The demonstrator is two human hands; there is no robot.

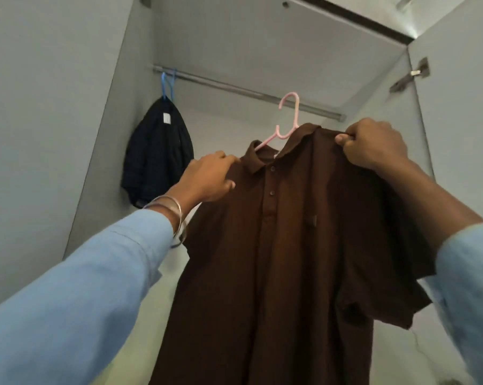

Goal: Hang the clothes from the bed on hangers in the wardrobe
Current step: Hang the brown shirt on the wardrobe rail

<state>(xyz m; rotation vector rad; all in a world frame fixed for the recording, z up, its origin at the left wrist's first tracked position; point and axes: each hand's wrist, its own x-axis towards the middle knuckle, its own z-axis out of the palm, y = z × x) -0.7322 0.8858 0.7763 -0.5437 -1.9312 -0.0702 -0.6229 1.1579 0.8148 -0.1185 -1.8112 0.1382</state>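
Note:
A brown polo shirt (284, 245) hangs on a pink hanger (289, 118), held up inside the open wardrobe. The hanger's hook sits just below the metal rail (234, 88), apart from it. My left hand (209, 179) grips the shirt's left shoulder. My right hand (373, 145) pinches the right shoulder near the collar. At the rail's left end, a dark garment (157, 151) hangs on a blue hanger (168, 84).
The wardrobe's grey side wall (54, 107) stands at the left and its open door (462, 120) with a hinge at the right. The top panel (262, 31) lies close above the rail.

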